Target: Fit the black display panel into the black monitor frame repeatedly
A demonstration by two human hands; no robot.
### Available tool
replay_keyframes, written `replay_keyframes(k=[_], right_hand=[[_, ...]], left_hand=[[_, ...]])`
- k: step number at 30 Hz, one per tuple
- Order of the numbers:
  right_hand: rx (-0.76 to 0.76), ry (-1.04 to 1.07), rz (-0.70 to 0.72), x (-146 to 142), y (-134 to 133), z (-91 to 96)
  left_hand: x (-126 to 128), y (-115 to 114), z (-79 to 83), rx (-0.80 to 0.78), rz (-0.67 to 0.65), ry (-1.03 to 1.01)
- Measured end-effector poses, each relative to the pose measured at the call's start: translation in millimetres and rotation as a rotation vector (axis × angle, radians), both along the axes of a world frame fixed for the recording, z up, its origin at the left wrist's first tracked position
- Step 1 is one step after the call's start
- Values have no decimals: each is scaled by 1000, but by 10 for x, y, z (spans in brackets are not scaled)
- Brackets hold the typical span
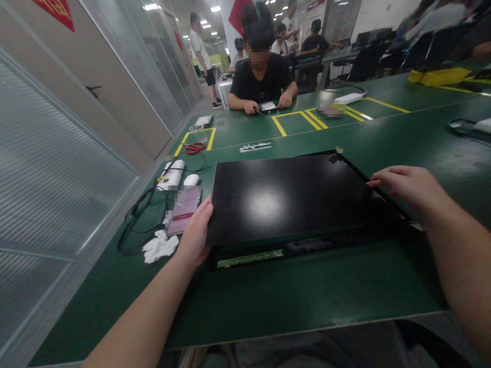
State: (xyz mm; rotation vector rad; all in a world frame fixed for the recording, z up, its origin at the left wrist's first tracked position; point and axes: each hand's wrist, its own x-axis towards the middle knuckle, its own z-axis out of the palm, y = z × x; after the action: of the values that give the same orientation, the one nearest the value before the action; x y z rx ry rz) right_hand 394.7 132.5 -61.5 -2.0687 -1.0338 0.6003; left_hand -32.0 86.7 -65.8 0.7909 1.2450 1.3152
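Note:
A flat black display panel (268,199) lies tilted over a black frame (326,240), its left side raised. My left hand (197,232) is closed around the panel's left edge, fingers mostly hidden beneath it. At the right edge, my right hand (406,186) is closed, thumb and fingertips pinched on the panel's rim where it meets the frame. A long green circuit board (249,258) shows in the gap along the near side. Something small and light-coloured, perhaps tape, sticks up at the frame's far right corner.
Left of the panel are a phone (184,209), a white mouse (191,180), crumpled tissue (159,247), black cables (132,217) and red-handled scissors (195,147). White scraps (255,147) lie beyond. Across the green table (307,301), a person (263,76) handles a small device.

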Motion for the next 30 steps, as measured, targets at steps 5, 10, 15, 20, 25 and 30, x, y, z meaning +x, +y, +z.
replay_keyframes(k=[5,10,15,20,25,30], right_hand=[[-28,-81,30,56,12,-45],[-63,-176,60,86,25,-58],[-112,-259,98,97,42,-35],[-118,-295,107,76,37,-9],[-105,-317,100,65,27,-3],[-110,-330,111,89,37,-28]], left_hand=[[-8,4,-17,8,-4,19],[17,2,16,-27,26,41],[14,10,33,-42,17,22],[-11,-1,44,-16,-31,-59],[-49,-9,1,-3,-41,-37],[-58,-14,-37,5,-33,-16]])
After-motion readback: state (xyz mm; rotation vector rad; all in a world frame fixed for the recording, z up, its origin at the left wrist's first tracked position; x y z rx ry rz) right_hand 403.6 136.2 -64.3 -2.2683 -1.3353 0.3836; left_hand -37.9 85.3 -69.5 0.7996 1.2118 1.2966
